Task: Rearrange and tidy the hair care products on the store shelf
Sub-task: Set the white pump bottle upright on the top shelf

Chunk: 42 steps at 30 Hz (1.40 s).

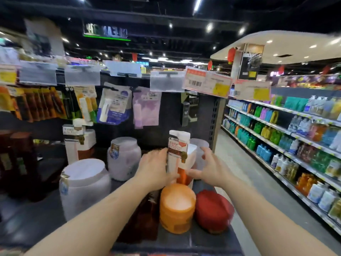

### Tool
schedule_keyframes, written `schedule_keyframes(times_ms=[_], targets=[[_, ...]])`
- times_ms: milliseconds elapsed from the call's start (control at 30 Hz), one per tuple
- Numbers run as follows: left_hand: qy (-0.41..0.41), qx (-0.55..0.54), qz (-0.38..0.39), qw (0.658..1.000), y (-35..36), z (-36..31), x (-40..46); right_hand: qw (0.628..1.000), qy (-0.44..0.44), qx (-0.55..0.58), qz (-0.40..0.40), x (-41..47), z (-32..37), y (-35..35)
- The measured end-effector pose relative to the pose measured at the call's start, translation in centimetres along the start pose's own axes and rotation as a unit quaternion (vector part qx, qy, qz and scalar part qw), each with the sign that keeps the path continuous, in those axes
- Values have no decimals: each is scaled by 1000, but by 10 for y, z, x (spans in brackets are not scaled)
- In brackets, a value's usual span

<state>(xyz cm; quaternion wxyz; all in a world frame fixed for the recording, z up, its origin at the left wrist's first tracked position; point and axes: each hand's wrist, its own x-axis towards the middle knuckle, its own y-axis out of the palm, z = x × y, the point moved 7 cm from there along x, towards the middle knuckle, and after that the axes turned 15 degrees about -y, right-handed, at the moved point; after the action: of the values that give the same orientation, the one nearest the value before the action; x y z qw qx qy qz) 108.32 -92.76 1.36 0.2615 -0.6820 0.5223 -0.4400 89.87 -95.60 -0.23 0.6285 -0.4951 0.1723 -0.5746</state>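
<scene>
A tall white pump bottle (180, 156) with a brown and orange label stands near the right end of the dark shelf (46, 215). My left hand (154, 168) grips its left side. My right hand (207, 168) touches its right side, thumb low on the bottle and fingers spread. In front of it stand an orange-lidded jar (177, 207) and a red-lidded jar (213, 211). A second white pump bottle (79, 143) stands further left, beside two big white tubs (84, 187) (124, 157). A pale tub (200, 146) sits half hidden behind the held bottle.
Dark brown bottles (16, 163) stand at the far left. Packets of combs and small items hang on the back panel (114, 106) under price tags. An aisle floor (245, 174) runs to the right, lined by long shelves of coloured bottles (295, 137).
</scene>
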Motion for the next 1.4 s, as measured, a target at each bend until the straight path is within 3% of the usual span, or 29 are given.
schedule_keyframes(times_ms=[133, 300, 600, 767, 967, 1167, 1400], targets=[[-27, 9, 14, 1000, 22, 10, 13, 995, -59, 71, 25, 22, -2, 12], [-42, 10, -23, 999, 19, 12, 18, 990, -90, 110, -1, 24, 5, 7], [13, -63, -150, 987, -85, 8, -18, 975, -171, 120, -77, 0, 113, -53], [-1, -140, -87, 986, -128, 41, -66, 987, -140, 73, -35, -36, 179, -49], [19, -134, -9, 991, -182, 126, -115, 987, -95, 123, 32, -72, 270, 10], [-11, -79, -35, 996, -241, 213, -127, 973, -97, 205, 46, -46, 338, 85], [-98, -135, -92, 982, -227, 274, -110, 976, -127, 154, 81, 17, 367, 131]])
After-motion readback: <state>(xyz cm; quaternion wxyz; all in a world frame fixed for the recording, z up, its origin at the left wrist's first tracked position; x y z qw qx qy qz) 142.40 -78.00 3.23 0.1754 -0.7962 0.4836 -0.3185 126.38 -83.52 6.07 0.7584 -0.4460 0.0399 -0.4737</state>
